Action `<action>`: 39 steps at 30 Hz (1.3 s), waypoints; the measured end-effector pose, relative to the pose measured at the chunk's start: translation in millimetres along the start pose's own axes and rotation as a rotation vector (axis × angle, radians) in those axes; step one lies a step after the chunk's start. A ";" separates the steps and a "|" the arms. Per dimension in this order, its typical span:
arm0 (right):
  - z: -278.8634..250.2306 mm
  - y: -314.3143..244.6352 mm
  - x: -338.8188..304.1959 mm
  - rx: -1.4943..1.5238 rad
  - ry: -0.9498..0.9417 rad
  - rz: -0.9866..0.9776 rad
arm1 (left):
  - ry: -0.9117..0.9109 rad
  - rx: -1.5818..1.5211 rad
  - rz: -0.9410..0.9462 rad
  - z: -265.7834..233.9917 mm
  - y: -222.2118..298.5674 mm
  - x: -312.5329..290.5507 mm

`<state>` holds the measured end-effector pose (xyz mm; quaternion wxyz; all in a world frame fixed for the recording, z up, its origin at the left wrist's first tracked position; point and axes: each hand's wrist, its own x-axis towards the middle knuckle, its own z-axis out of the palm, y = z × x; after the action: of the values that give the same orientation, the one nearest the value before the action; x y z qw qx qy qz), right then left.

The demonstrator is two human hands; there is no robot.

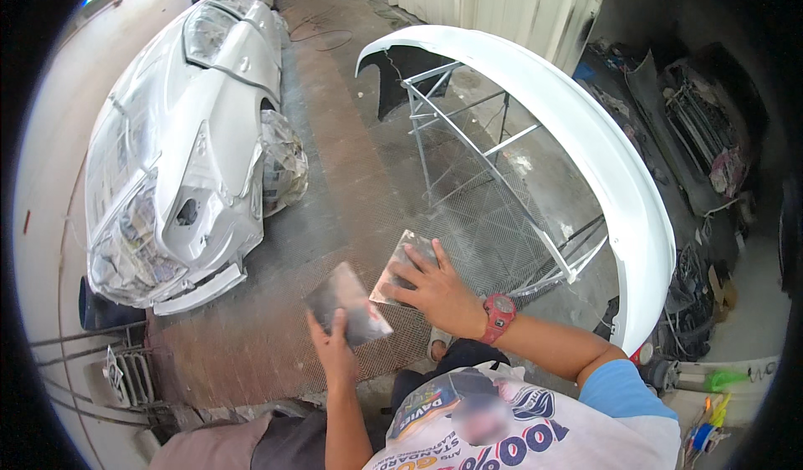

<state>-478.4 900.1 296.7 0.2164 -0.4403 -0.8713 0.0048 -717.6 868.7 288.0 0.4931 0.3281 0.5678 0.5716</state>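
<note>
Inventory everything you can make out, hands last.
Left sheet: one, grey, below centre
Right sheet: one, greyish, below centre
Masked car body: one, white, left
Bumper cover: one, white, upper right
Stand: one, grey, within bumper's curve
Ribbed panel: one, cream, top
Floor: one, brownish and grey, middle
Finned part: one, whitish, lower left
Piled parts: several, mostly dark, right
Shirt: one, white and blue, bottom
Wristwatch: one, red, lower centre
Left hand: one, bare, on left sheet
Right hand: one, bare, on right sheet

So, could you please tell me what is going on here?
Someone's left hand holds a flat sheet, and the right hand, fingers spread, holds a second sheet beside it. Ahead to the right, a white bumper rests on a metal stand; to the left stands a partly wrapped white car.
</note>
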 end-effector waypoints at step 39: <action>30.0 83.1 313.5 -0.141 0.026 0.588 | -0.713 0.266 0.026 113.2 97.6 429.3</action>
<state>-588.8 1197.7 369.9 0.1856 -0.6876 -0.7020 0.0011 -758.5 1320.4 319.4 0.6054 0.5748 0.4257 0.3490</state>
